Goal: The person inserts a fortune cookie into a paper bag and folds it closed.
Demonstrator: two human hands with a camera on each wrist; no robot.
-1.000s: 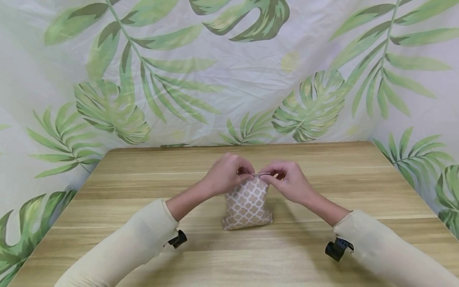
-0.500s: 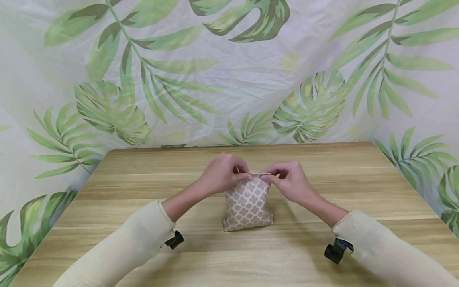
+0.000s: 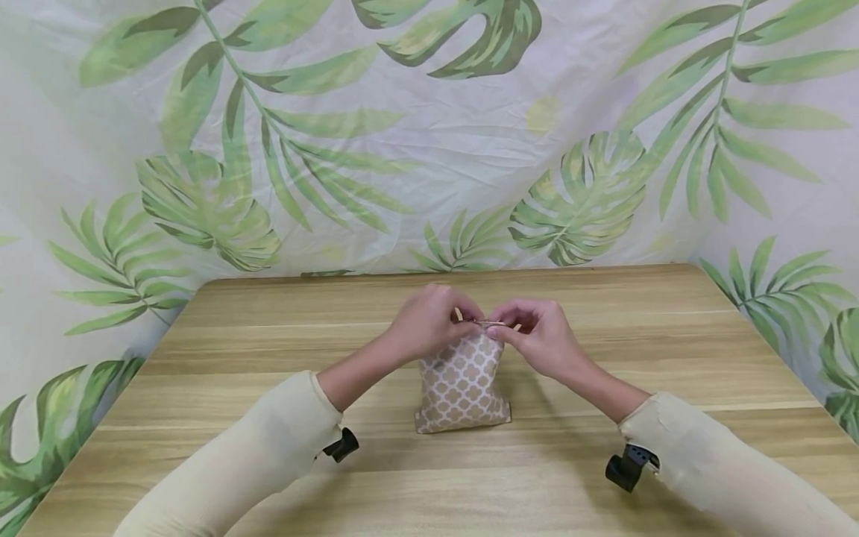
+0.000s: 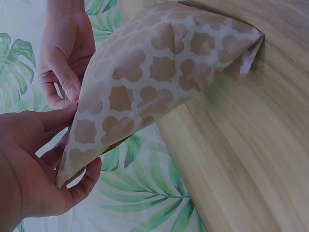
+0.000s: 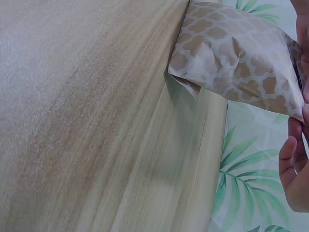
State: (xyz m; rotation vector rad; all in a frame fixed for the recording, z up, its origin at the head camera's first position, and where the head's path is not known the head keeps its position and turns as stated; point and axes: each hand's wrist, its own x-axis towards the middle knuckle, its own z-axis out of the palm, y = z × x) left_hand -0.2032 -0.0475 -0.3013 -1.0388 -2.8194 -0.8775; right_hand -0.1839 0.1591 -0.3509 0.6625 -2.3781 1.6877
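A tan bag [image 3: 463, 384] with a white quatrefoil pattern stands upright and bulging on the wooden table, its mouth at the top. My left hand [image 3: 426, 324] pinches the top edge at the left, thumb toward me. At the top right corner, my right hand [image 3: 542, 339] pinches the same edge between thumb and fingers. A thin pale line runs along the mouth between the two hands, whose fingertips nearly meet. In the left wrist view, the left fingers [image 4: 87, 181] curl behind the bag's edge. The bag's contents are hidden.
The wooden table [image 3: 268, 358] reaches back to a hanging cloth [image 3: 376, 164] printed with green leaves. Black wrist cameras, left camera [image 3: 342, 445] and right camera [image 3: 629, 468], hang below the pale sleeves near the tabletop.
My left hand first slid left along the bag's top edge, then came back right, close to the right hand. The right hand and the bag have hardly moved.
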